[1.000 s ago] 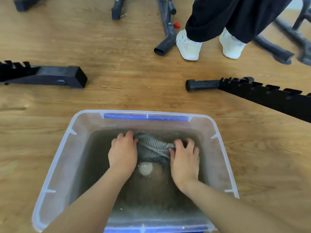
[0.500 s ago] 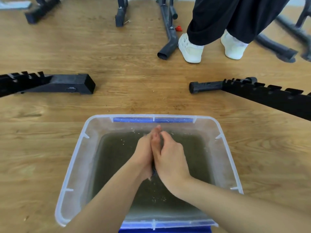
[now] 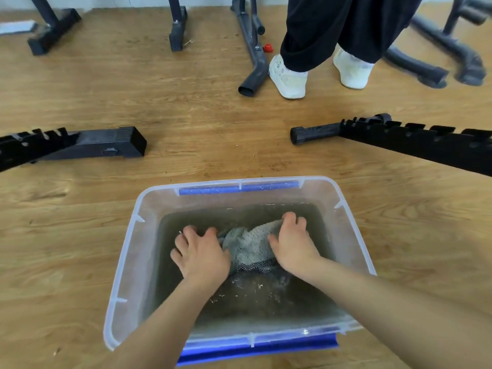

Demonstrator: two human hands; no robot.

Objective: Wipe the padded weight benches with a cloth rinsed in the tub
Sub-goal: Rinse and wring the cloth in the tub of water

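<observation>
A clear plastic tub (image 3: 127, 251) with blue handles stands on the wooden floor, holding murky water. A wet grey cloth (image 3: 249, 246) lies bunched in the water between my hands. My left hand (image 3: 201, 253) rests on the cloth's left end with its fingers spread. My right hand (image 3: 291, 242) grips the cloth's right end, fingers curled over its top edge. Black bench frames lie on the floor, one at the left (image 3: 87, 145) and one at the right (image 3: 415, 145). No bench padding is in view.
Another person stands at the back in dark trousers and white shoes (image 3: 287, 75). More black equipment legs (image 3: 253, 62) rise along the far edge, with a small red cap (image 3: 267, 47) beside one. Wooden floor surrounds the tub.
My hands were pressed together over the cloth half a second ago. They have moved apart, and the cloth shows between them in the water.
</observation>
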